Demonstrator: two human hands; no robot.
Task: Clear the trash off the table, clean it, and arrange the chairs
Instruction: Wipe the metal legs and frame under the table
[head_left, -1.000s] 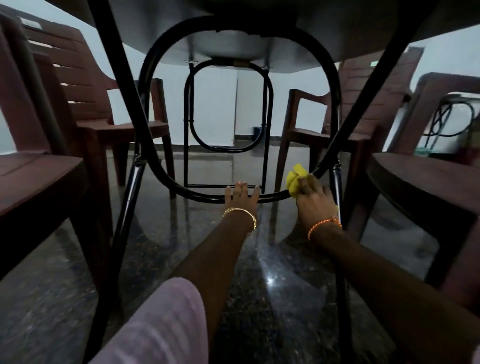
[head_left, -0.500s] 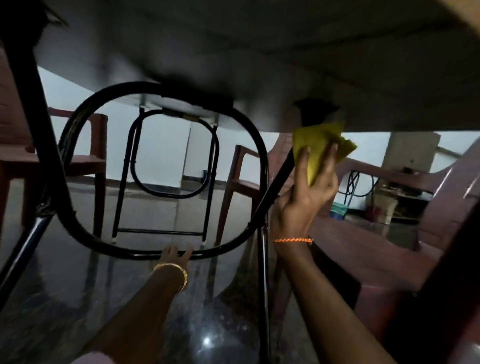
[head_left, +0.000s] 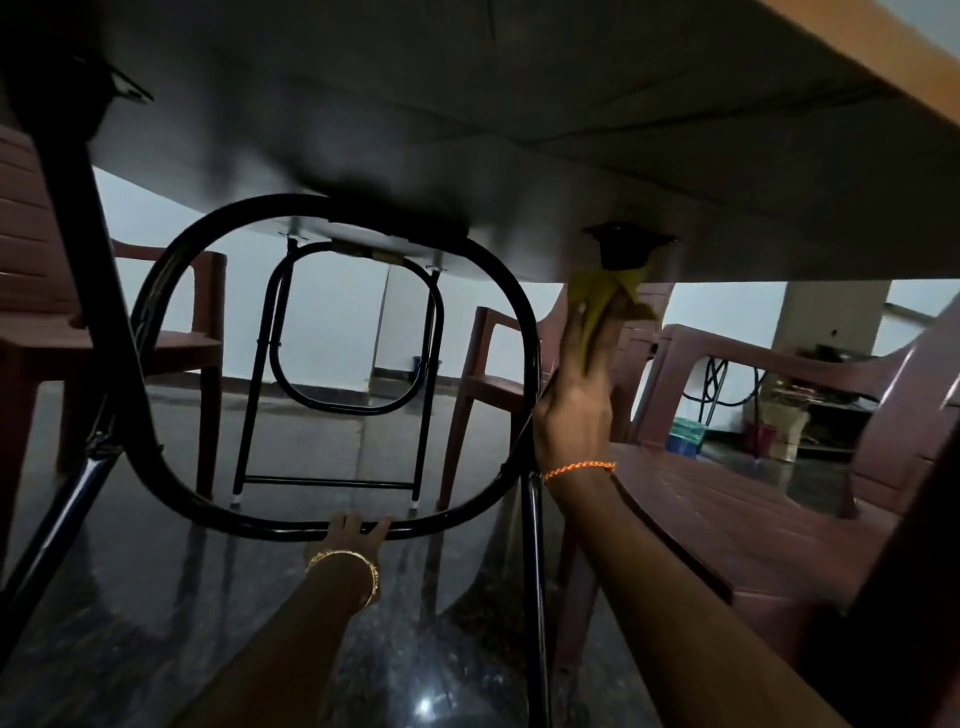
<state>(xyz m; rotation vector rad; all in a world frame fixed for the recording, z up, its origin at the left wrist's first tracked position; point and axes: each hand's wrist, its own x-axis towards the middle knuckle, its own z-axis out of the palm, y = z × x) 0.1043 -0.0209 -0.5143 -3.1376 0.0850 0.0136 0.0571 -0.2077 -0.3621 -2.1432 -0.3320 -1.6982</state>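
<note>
I am looking up from under the table, whose dark underside (head_left: 467, 104) fills the top of the view. My right hand (head_left: 576, 400) holds a yellow cloth (head_left: 605, 299) raised against the upper end of the table's right leg, just below its black bracket (head_left: 626, 249). My left hand (head_left: 356, 530) grips the bottom bar of the black looped metal leg frame (head_left: 171, 478). A second loop frame (head_left: 332, 405) stands farther back.
Brown plastic chairs surround the table: one at the left (head_left: 171, 343), one behind the frame (head_left: 488, 384), one close at the right (head_left: 753, 509). The floor (head_left: 156, 623) is dark polished stone. Boxes and a crate (head_left: 779, 426) sit by the far right wall.
My right hand rose with the cloth from the lower bend of the leg frame to the leg's top under the tabletop. My left hand stayed on the bottom bar. My view tilted upward.
</note>
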